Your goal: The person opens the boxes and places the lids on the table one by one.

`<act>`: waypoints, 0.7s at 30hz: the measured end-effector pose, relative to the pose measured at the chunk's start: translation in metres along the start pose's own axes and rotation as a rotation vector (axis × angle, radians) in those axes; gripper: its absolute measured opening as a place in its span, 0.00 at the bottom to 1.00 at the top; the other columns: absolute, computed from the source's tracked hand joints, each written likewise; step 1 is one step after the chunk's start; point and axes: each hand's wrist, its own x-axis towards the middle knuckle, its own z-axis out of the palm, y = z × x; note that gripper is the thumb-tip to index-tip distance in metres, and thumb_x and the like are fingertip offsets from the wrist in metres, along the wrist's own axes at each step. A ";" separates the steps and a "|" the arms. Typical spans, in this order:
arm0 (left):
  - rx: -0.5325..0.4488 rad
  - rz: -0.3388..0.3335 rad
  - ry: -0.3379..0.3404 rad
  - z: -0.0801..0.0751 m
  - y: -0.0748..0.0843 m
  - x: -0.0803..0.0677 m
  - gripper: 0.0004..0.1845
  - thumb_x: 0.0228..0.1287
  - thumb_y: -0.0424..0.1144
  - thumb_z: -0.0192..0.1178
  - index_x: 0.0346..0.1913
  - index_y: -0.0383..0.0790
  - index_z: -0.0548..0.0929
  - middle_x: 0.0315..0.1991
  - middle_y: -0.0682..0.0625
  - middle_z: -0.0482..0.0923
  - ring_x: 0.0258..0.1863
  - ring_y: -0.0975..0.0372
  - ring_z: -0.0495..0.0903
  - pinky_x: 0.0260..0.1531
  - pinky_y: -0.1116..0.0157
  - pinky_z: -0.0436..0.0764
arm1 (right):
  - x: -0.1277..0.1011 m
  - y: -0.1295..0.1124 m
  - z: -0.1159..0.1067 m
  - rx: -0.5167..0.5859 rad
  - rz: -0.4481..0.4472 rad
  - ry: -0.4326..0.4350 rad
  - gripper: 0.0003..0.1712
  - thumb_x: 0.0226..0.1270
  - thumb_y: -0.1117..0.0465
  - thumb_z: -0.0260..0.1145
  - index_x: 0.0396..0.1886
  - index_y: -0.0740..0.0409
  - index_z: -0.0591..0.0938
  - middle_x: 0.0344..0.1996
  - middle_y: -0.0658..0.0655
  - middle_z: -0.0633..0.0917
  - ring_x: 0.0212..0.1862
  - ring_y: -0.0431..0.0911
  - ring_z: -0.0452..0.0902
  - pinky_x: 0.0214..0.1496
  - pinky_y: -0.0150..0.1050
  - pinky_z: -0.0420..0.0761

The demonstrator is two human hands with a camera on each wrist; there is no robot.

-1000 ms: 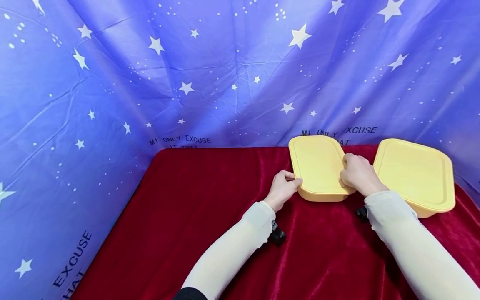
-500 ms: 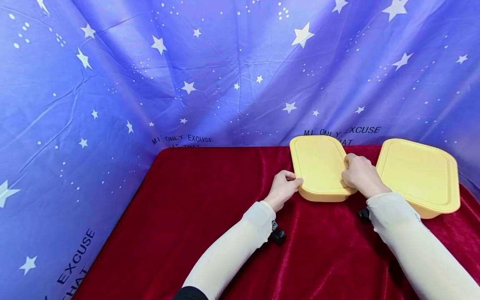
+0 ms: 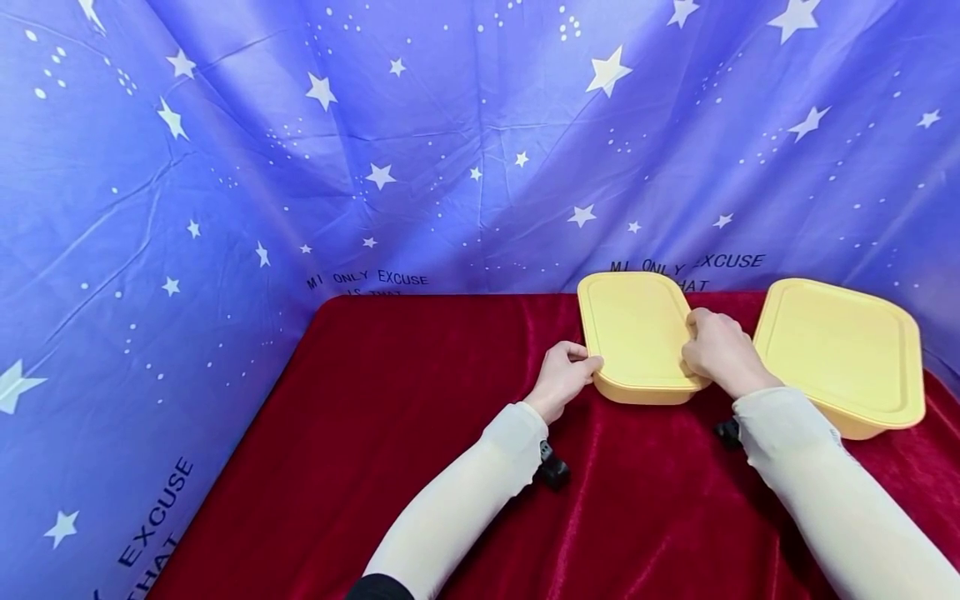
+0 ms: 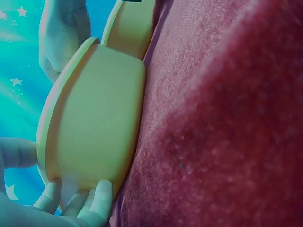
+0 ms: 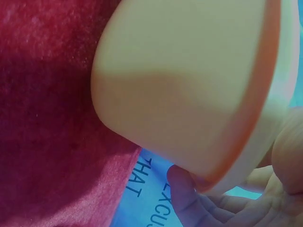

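Observation:
A smaller yellow lidded container (image 3: 637, 333) sits toward the back of the red-covered table, its lid on. My left hand (image 3: 561, 379) holds its near left corner. In the left wrist view the thumb touches the lid's rim and the fingers (image 4: 102, 196) lie along the side wall. At the container's right side, my right hand (image 3: 722, 350) grips the lid's edge. The right wrist view shows curled fingers (image 5: 182, 189) hooked at the rim beside the container's wall (image 5: 170, 94).
A larger yellow lidded container (image 3: 840, 354) stands close to the right, partly behind my right forearm. Red velvety cloth (image 3: 420, 400) covers the table. A blue-purple star-printed curtain (image 3: 450, 100) hangs behind it and along the left side.
The head view has shifted slightly, so the curtain and larger container appear a little farther right. Both hands stay in place on the smaller container, whose lid remains on.

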 end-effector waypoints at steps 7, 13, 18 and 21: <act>-0.020 0.015 -0.001 -0.002 -0.003 0.002 0.09 0.57 0.32 0.65 0.38 0.36 0.76 0.31 0.50 0.76 0.30 0.61 0.80 0.36 0.66 0.81 | -0.002 -0.001 0.001 0.012 0.009 -0.004 0.18 0.42 0.72 0.58 0.38 0.68 0.69 0.33 0.69 0.72 0.34 0.59 0.70 0.33 0.47 0.70; -0.020 0.010 -0.005 -0.005 -0.002 0.002 0.09 0.57 0.32 0.65 0.39 0.36 0.77 0.32 0.50 0.76 0.29 0.62 0.80 0.35 0.67 0.81 | -0.004 -0.004 0.001 0.024 0.009 -0.012 0.22 0.44 0.72 0.57 0.44 0.70 0.70 0.35 0.70 0.73 0.33 0.58 0.73 0.35 0.46 0.72; -0.022 0.007 -0.008 -0.007 -0.002 0.002 0.09 0.57 0.32 0.65 0.39 0.36 0.77 0.32 0.50 0.76 0.29 0.62 0.80 0.36 0.65 0.81 | -0.004 -0.005 0.002 0.042 0.006 -0.021 0.26 0.46 0.72 0.57 0.50 0.72 0.69 0.35 0.69 0.74 0.34 0.57 0.74 0.37 0.47 0.73; -0.022 0.002 -0.007 -0.008 -0.002 0.002 0.10 0.57 0.33 0.65 0.40 0.36 0.77 0.33 0.50 0.76 0.29 0.62 0.80 0.37 0.65 0.81 | -0.004 -0.005 0.003 0.049 0.004 -0.016 0.28 0.47 0.71 0.58 0.53 0.73 0.68 0.34 0.67 0.75 0.36 0.58 0.74 0.39 0.49 0.73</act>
